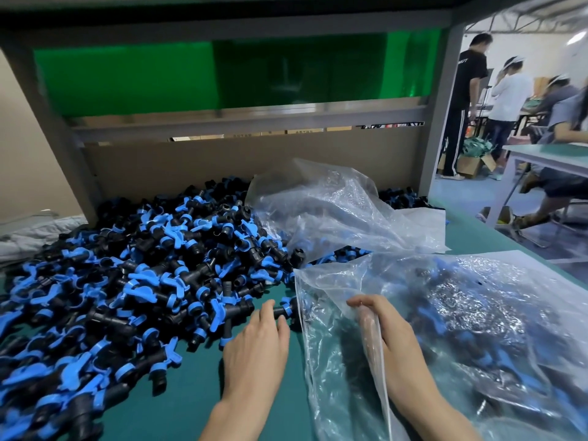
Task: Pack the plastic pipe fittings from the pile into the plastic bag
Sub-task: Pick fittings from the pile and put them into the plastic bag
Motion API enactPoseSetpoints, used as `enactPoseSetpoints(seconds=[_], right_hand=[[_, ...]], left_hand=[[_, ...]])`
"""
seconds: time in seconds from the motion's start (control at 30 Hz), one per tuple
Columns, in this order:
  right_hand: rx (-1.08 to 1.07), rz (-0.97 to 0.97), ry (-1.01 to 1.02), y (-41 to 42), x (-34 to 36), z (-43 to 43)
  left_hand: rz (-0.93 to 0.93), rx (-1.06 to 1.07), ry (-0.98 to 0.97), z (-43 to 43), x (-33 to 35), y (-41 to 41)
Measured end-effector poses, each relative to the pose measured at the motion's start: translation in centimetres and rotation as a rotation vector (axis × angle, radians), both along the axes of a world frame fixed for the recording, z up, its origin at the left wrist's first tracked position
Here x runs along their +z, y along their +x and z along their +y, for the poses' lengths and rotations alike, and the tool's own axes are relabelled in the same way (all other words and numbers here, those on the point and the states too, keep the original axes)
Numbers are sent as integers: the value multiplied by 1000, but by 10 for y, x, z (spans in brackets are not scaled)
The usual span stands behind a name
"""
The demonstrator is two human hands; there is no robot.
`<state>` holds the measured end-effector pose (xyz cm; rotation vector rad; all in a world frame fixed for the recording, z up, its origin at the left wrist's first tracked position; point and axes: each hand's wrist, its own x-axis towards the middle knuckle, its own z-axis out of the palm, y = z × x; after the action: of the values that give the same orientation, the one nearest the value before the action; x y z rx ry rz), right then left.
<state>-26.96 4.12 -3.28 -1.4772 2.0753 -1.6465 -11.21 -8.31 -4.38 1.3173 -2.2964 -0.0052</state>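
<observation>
Head view: your left hand (257, 342) pinches 1 pipe fitting (284, 310) by its black stem, probably light, rigid; right hand (393, 338) grips the limp plastic bag (493, 313) at its mouth.

Table (191, 393), teal-green top. Beyond the left hand (257, 348): grey metal frame (440, 106), green panel (127, 78), brown cardboard backing (222, 163). Far beyond the right hand (394, 342): blue floor (461, 192), second table (547, 155), open cardboard box (471, 167).

Factory packing floor, heaped fittings (127, 281), workbenches (541, 155), seated workers (566, 122)
</observation>
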Motion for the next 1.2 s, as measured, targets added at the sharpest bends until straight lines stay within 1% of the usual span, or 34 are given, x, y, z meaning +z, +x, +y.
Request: enactPoseSetpoints(seconds=[0.07,0.2,0.33,0.4,0.47,0.6,0.63,0.7,0.77,0.93,1.2], right_hand=[[1,-5,5,-1,0,0],[-6,7,21,-1,0,0],[-6,18,35,0,0,0],[-7,21,35,-1,1,1],[-9,26,28,0,1,2],[-9,26,31,2,3,2],[-10,23,33,2,3,2],[-16,22,35,2,3,2],[-18,24,39,2,3,2],[-1,30,34,3,4,2],[15,18,34,4,7,4]], left_hand=[[-50,16,24,-1,1,-3],[-49,33,81,-4,2,1],[8,-28,122,-6,0,8],[73,-77,151,-5,-1,10],[225,-126,211,-2,0,13],[777,-173,386,5,4,24],[885,-173,411,5,5,26],[1038,-178,458,4,8,28],[1125,-182,506,3,12,28],[1208,-212,567,1,15,28],[1222,-196,536,4,17,25]])
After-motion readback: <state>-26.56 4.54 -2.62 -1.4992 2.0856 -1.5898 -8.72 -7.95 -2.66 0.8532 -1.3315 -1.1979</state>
